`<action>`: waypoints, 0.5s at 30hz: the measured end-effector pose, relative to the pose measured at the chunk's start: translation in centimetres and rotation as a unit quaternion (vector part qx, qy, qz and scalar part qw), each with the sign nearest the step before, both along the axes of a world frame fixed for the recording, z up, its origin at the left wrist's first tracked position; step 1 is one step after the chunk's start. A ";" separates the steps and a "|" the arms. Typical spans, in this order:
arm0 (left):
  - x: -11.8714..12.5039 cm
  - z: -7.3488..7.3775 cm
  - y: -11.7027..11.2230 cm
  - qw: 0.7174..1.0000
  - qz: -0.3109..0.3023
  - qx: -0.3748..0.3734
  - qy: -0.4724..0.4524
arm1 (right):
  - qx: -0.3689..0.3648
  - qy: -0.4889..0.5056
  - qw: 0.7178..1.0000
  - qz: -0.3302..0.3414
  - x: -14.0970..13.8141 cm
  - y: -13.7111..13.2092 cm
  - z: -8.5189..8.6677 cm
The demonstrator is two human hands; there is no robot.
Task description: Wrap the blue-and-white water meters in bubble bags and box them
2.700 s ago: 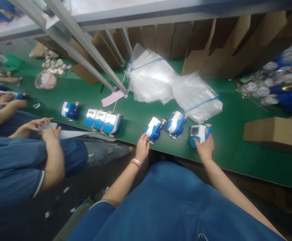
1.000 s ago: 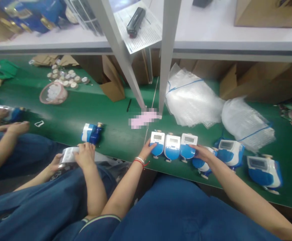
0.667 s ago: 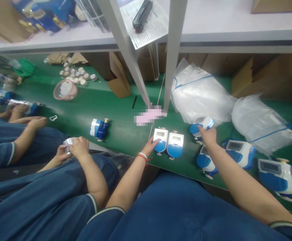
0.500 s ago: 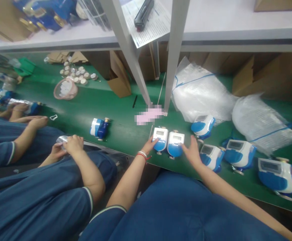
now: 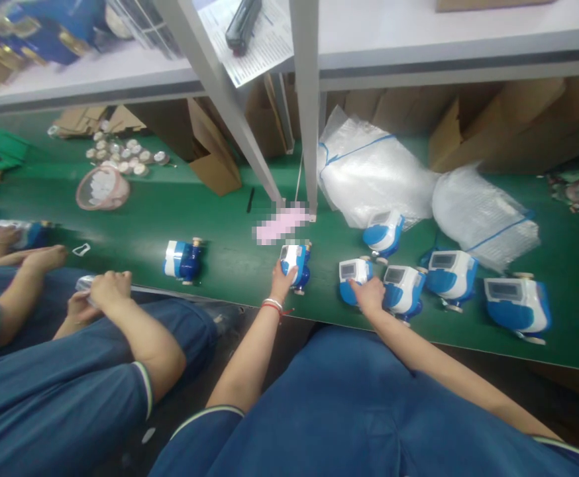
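Observation:
Several blue-and-white water meters stand on the green belt (image 5: 220,245). My left hand (image 5: 280,283) grips one meter (image 5: 295,260), which is tilted onto its side and stands apart from the others. My right hand (image 5: 368,295) is closed over the front of another meter (image 5: 353,272), close beside a third meter (image 5: 403,289). More meters stand to the right (image 5: 451,271) (image 5: 517,306) and one farther back (image 5: 383,233) by the bubble wrap. A lone meter (image 5: 182,260) lies to the left.
Two bundles of bubble-wrap bags (image 5: 373,172) (image 5: 483,207) lie at the back. A metal frame post (image 5: 305,106) stands mid-belt, a pink tag (image 5: 280,225) at its foot. Cardboard pieces (image 5: 214,162), a pink bowl (image 5: 103,188) and small caps lie far left. A co-worker's hands (image 5: 101,291) work at left.
My left hand has pulled one meter away from its neighbour and tipped it sideways. My right hand moved onto the meter that stayed, now next to the meters on the right.

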State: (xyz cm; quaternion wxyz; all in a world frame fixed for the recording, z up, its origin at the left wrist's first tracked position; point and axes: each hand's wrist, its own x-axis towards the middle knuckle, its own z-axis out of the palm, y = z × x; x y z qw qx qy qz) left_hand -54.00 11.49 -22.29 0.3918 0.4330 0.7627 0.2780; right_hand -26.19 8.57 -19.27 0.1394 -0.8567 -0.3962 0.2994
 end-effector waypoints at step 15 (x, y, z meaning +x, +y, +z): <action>2.7 0.6 -1.2 0.996 -0.069 -0.028 -0.043 | 0.111 0.145 0.978 0.102 3.4 -3.6 2.4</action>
